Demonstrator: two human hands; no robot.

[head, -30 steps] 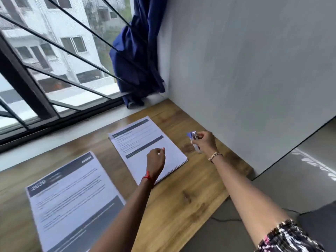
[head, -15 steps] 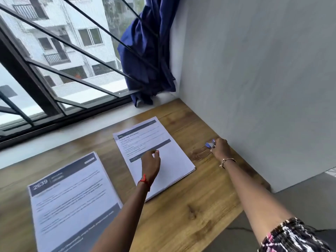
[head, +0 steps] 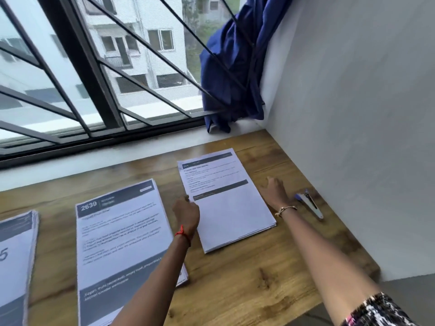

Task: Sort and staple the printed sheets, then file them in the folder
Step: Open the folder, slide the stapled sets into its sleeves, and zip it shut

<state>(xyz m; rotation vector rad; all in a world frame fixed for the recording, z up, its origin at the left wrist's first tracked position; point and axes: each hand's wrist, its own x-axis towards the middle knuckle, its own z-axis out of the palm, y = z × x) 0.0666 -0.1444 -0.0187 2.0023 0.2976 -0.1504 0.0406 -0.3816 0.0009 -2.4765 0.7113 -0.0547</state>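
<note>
So there are three piles of printed sheets on the wooden desk. The right stack is the one being handled, and it sits squarely between both hands. The left hand is butted up against its left edge, about halfway down, with the fingers curled in and the thumb up by the paper's edge. Honestly can't tell if it's actually pinching any sheets or just pressed against them. The right hand is on the opposite side, fingers stretched out fairly straight along the stack's right edge, touching it, not gripping anything (it's a bit blurry tho).

The stapler, blue and silver, lies flat on the desk just right of the right hand, close to the wall, and no fingers are on it.

The middle stack, headed "2639", is just left of the left forearm, and the left stack is cut off at the frame edge. A blue curtain is bunched in the corner by the window grille.
</note>
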